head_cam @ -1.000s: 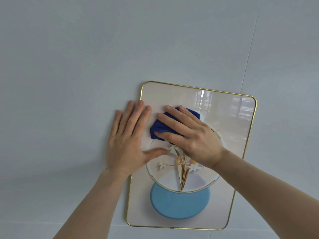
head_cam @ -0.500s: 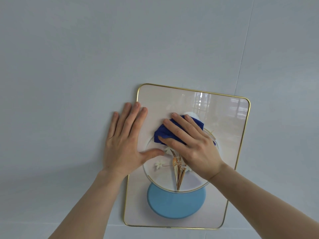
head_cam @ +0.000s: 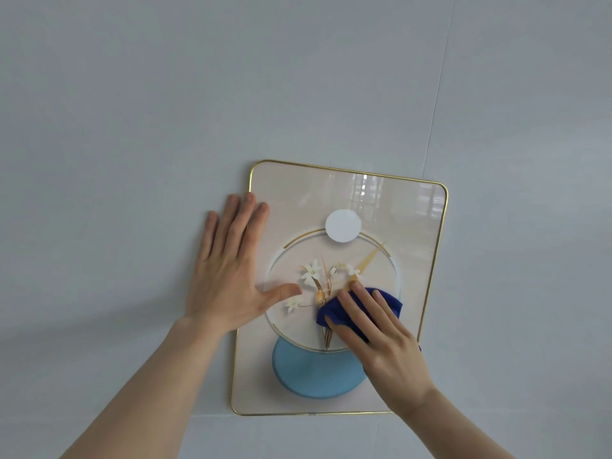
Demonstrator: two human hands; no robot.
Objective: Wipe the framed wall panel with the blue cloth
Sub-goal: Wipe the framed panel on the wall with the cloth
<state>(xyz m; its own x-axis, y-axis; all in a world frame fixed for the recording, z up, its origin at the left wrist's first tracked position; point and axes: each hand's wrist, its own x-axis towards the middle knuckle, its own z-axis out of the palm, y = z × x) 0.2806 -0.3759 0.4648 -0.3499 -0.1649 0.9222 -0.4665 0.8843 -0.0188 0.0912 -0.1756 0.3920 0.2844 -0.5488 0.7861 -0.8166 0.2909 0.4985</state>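
Observation:
The framed wall panel (head_cam: pixel 291 200) hangs on the grey wall, glossy and cream with a thin gold frame, showing white flowers, a white disc and a light blue disc. My right hand (head_cam: pixel 381 342) presses the dark blue cloth (head_cam: pixel 389 301) flat against the lower right of the panel's picture; most of the cloth is hidden under my fingers. My left hand (head_cam: pixel 228 270) lies flat with fingers spread across the panel's left edge, thumb on the glass.
Plain grey wall panels (head_cam: pixel 132 127) surround the frame. A thin vertical seam (head_cam: pixel 437 94) runs down the wall to the frame's top right corner. A horizontal seam (head_cam: pixel 116 414) runs level with the frame's bottom edge.
My right hand has slid the blue cloth down and to the right, from the upper middle of the panel to its lower right, uncovering the white disc and flowers. The left hand stays put.

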